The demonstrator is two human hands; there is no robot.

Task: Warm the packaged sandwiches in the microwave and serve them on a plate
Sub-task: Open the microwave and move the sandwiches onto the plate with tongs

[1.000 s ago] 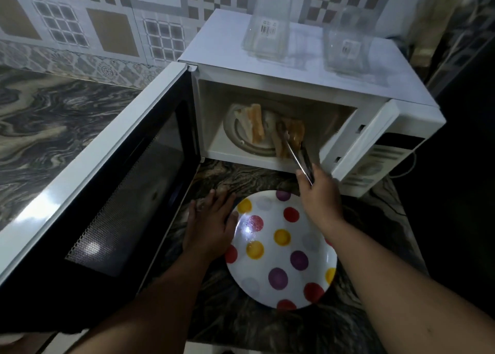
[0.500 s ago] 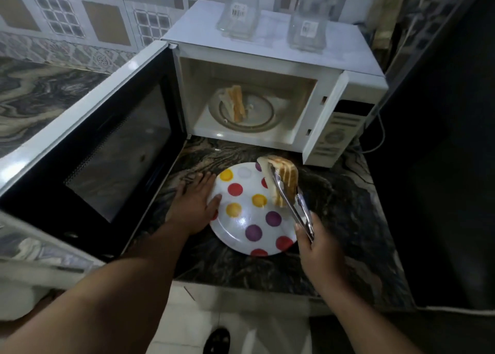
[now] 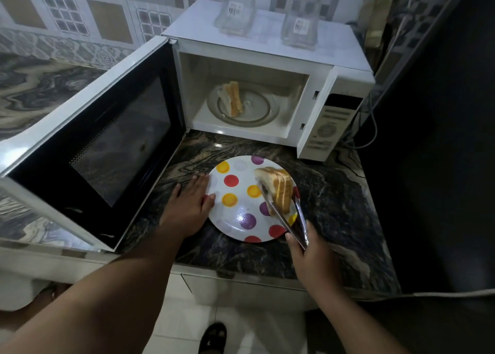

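A white plate (image 3: pixel 241 217) with coloured dots lies on the dark marble counter in front of the open microwave (image 3: pixel 267 59). My right hand (image 3: pixel 308 257) grips metal tongs (image 3: pixel 289 219), which clamp a sandwich (image 3: pixel 278 190) over the plate's right side. My left hand (image 3: pixel 190 206) rests flat on the counter, fingers touching the plate's left rim. A second sandwich (image 3: pixel 233 99) stands on the glass turntable (image 3: pixel 257 110) inside the microwave.
The microwave door (image 3: pixel 101 145) swings out wide to the left. Two clear empty sandwich packages (image 3: pixel 235 8) (image 3: pixel 301 21) stand on top of the microwave. A power cord (image 3: pixel 369 128) hangs at the right. The counter edge (image 3: pixel 241 273) is near me, tiled floor below.
My right hand pulled the tongs with one sandwich out of the microwave and back over the plate, then lowered it toward the plate's right side. The left hand stayed by the rim.
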